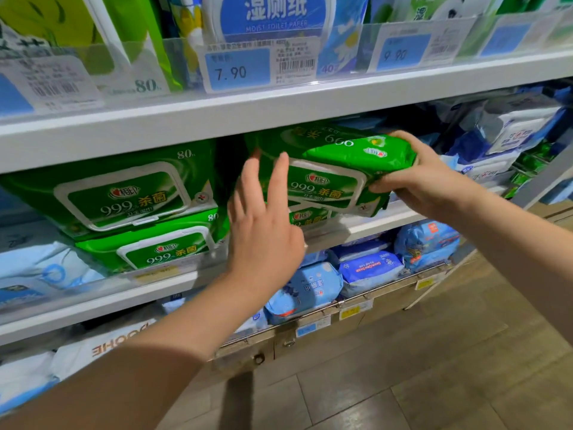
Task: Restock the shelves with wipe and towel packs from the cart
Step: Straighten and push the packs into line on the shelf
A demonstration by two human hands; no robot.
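Observation:
My right hand (426,178) grips the right end of a green wipe pack (328,169), which lies tilted in the middle shelf's opening, on top of other green packs. A second green surface with upside-down print (322,138) shows on its upper side. My left hand (263,225) is held up in front of the pack's left side, fingers straight and spread; whether the fingertips touch it is unclear. To the left, two matching green wipe packs (124,197) are stacked on the same white shelf (387,218).
The upper shelf (279,103) carries price tags and blue and green packs (273,13). Blue and white wipe packs (511,125) fill the middle shelf's right end. The lower shelf holds blue packs (369,268) behind a metal rail. Wooden floor (434,367) lies below. No cart is in view.

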